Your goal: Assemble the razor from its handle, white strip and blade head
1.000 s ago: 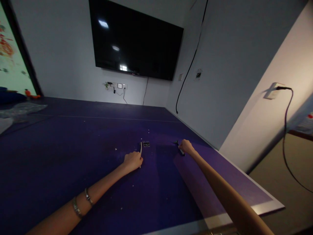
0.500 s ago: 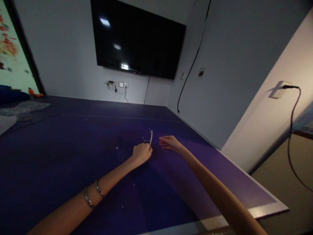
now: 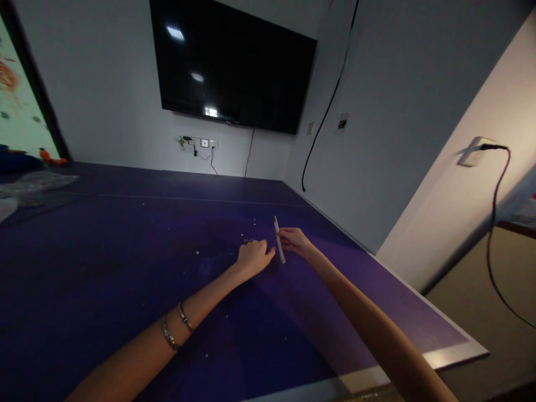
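Observation:
My right hand (image 3: pixel 293 240) pinches a slim white stick (image 3: pixel 280 245) with a dark tip at its upper end. The stick is tilted, its lower end towards me; its exact kind is too small to make out. Just to the left, my left hand (image 3: pixel 254 258) is low over the purple tabletop (image 3: pixel 167 290), back upward, thumb apart and pointing at the stick. A gap shows between that thumb and the stick. Beyond the left knuckles a small dark object (image 3: pixel 249 241) is partly hidden. Two metal bracelets (image 3: pixel 170 334) circle my left forearm.
Small white bits (image 3: pixel 197 253) lie scattered on the tabletop. Clear crumpled plastic (image 3: pixel 39 183) lies at the far left, near an orange object (image 3: pixel 51 158). A television (image 3: pixel 234 61) hangs on the wall behind. A black cable (image 3: pixel 324 125) dangles to the right.
The white stick has passed from my left hand to my right hand. My left hand has moved slightly right and its thumb has spread; my right fingers have closed on the stick.

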{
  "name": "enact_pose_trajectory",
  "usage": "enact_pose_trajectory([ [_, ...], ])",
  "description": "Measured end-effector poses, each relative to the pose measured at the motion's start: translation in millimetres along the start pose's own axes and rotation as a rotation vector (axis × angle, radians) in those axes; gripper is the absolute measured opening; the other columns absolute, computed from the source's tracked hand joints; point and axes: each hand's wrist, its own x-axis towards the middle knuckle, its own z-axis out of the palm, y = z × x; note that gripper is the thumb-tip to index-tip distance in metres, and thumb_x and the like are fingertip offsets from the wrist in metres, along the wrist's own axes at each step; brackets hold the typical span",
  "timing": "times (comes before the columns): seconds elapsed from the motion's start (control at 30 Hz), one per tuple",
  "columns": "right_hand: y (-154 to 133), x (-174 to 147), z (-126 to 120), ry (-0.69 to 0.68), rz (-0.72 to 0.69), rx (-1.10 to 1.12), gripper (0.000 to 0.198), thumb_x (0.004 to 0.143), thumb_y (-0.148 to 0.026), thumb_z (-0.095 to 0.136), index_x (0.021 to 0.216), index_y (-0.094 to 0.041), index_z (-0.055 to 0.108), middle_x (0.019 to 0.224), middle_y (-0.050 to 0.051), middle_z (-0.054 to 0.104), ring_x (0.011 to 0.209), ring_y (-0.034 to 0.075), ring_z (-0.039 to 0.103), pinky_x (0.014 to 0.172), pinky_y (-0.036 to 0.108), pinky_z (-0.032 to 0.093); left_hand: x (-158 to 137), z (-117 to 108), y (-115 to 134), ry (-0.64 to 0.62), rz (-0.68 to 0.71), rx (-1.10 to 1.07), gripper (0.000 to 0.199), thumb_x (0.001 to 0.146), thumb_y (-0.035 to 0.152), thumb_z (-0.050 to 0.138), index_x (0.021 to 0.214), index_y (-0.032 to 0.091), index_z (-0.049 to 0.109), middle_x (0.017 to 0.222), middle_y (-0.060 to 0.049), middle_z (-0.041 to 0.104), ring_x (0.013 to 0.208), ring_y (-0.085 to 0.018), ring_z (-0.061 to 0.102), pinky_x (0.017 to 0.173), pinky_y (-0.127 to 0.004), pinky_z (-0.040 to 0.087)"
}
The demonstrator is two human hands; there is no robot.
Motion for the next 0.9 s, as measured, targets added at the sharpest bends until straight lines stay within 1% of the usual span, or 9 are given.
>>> enact_pose_trajectory([
  [0.07,3,6,-27,0.071,-0.006,-0.113,0.012,0.075,-0.019,0.055,0.079,-0.014,0.065,0.065,0.003,0.064,0.055,0.01,0.059,0.051,0.019,0.047,6,2,-9,0.002,-0.003,-0.039,0.038,0.087,0.045,0.035,0.088,0.018,0.062,0.084,-0.009,0.067,0.082,-0.024,0.064,0.07,-0.035,0.046],
  [0.2,16,12,-85,0.243,-0.003,-0.404,0.011,0.068,-0.018,0.059,0.071,-0.012,0.068,0.048,-0.001,0.057,0.046,0.009,0.054,0.045,0.016,0.04,22,9,-39,-0.012,-0.055,-0.113,0.026,0.085,0.039,0.042,0.084,0.02,0.06,0.088,-0.006,0.065,0.083,-0.02,0.061,0.07,-0.03,0.045],
  [0.27,26,12,-106,0.309,0.005,-0.545,0.009,0.064,-0.015,0.06,0.066,-0.011,0.068,0.043,-0.001,0.054,0.045,0.01,0.053,0.044,0.017,0.038,30,15,-55,0.061,-0.022,-0.097,0.021,0.083,0.035,0.045,0.088,0.019,0.059,0.096,-0.007,0.062,0.089,-0.02,0.058,0.072,-0.03,0.045],
  [0.33,37,13,-118,0.352,0.01,-0.663,0.008,0.062,-0.013,0.061,0.062,-0.011,0.068,0.044,0.0,0.056,0.048,0.013,0.056,0.046,0.018,0.037,37,24,-68,0.127,0.033,-0.045,0.023,0.08,0.032,0.049,0.095,0.017,0.057,0.101,-0.009,0.058,0.099,-0.023,0.053,0.079,-0.031,0.044],
  [0.4,48,14,-123,0.374,0.005,-0.758,0.008,0.06,-0.012,0.061,0.061,-0.011,0.069,0.05,0.003,0.06,0.056,0.015,0.059,0.048,0.018,0.037,43,33,-79,0.118,0.07,0.01,0.031,0.078,0.033,0.051,0.103,0.014,0.055,0.106,-0.012,0.056,0.102,-0.025,0.051,0.085,-0.034,0.041],
  [0.5,61,17,-124,0.376,-0.008,-0.862,0.01,0.061,-0.014,0.06,0.062,-0.012,0.07,0.059,0.006,0.065,0.066,0.018,0.063,0.05,0.018,0.037,48,47,-90,0.032,0.123,0.058,0.043,0.076,0.036,0.052,0.111,0.011,0.052,0.112,-0.015,0.053,0.103,-0.028,0.05,0.087,-0.038,0.041],
  [0.57,68,19,-123,0.369,-0.012,-0.909,0.012,0.063,-0.016,0.06,0.064,-0.012,0.07,0.064,0.007,0.068,0.068,0.019,0.063,0.051,0.018,0.037,49,54,-95,-0.007,0.125,0.064,0.047,0.075,0.037,0.052,0.114,0.011,0.05,0.114,-0.016,0.053,0.104,-0.029,0.05,0.087,-0.039,0.04],
  [0.7,76,20,-124,0.348,-0.008,-0.96,0.015,0.064,-0.016,0.059,0.07,-0.012,0.072,0.071,0.01,0.07,0.07,0.019,0.064,0.05,0.018,0.038,50,61,-98,-0.039,0.077,0.028,0.049,0.075,0.036,0.05,0.118,0.013,0.048,0.117,-0.015,0.054,0.107,-0.03,0.049,0.088,-0.04,0.039],
  [0.9,75,17,-124,0.34,0.006,-0.97,0.017,0.065,-0.015,0.058,0.073,-0.01,0.073,0.071,0.011,0.07,0.07,0.021,0.065,0.051,0.02,0.039,49,59,-98,-0.02,0.111,-0.03,0.043,0.077,0.032,0.049,0.116,0.014,0.05,0.116,-0.014,0.056,0.107,-0.029,0.05,0.089,-0.041,0.039],
])
